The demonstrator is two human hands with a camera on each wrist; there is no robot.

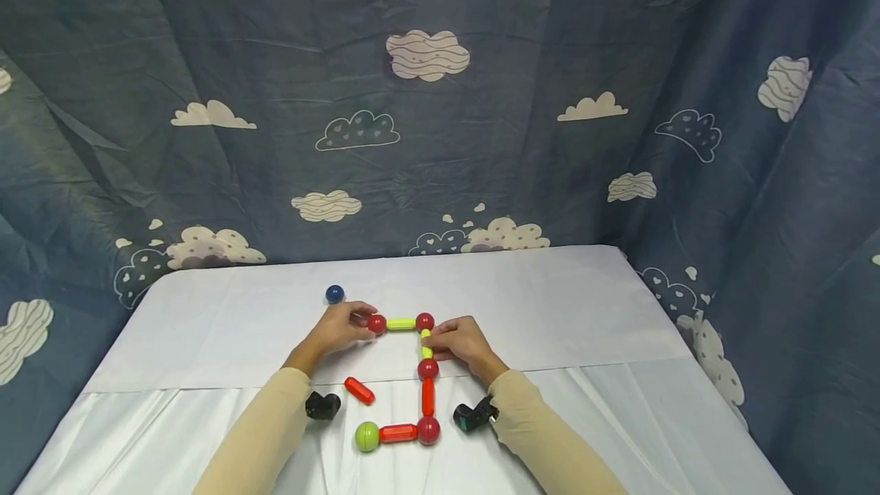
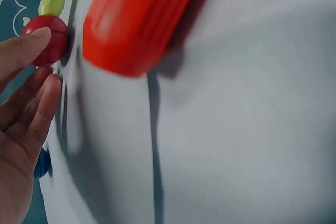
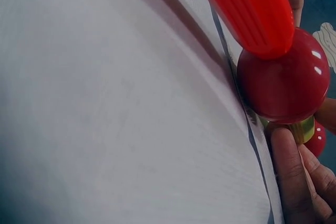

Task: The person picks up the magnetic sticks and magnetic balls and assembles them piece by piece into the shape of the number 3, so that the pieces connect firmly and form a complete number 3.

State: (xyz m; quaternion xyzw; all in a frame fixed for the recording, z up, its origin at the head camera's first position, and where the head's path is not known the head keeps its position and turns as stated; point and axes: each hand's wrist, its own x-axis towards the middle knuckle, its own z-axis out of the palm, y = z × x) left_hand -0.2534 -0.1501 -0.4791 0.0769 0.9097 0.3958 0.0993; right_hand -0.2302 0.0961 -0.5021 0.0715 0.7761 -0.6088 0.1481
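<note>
My left hand (image 1: 344, 326) pinches a red ball (image 1: 376, 324) between thumb and fingers; the left wrist view shows the thumb (image 2: 42, 38) on it. A yellow-green rod (image 1: 401, 324) joins that ball to a second red ball (image 1: 425, 321). Below this corner, my right hand (image 1: 462, 342) grips another yellow-green rod (image 1: 426, 344), partly covered by the fingers. This rod leads down to a red ball (image 3: 283, 77), large in the right wrist view. From there a red rod (image 1: 428, 397) runs to a lower red ball (image 1: 428, 430), then a red rod (image 1: 398, 433) and a green ball (image 1: 367, 436).
A loose red rod (image 1: 360, 390) lies between the forearms, left of the joined chain. Beyond my left hand sits a blue ball (image 1: 334, 294). The white cloth (image 1: 550, 304) has a seam across it, and a dark cloud-print curtain (image 1: 481, 136) hangs behind.
</note>
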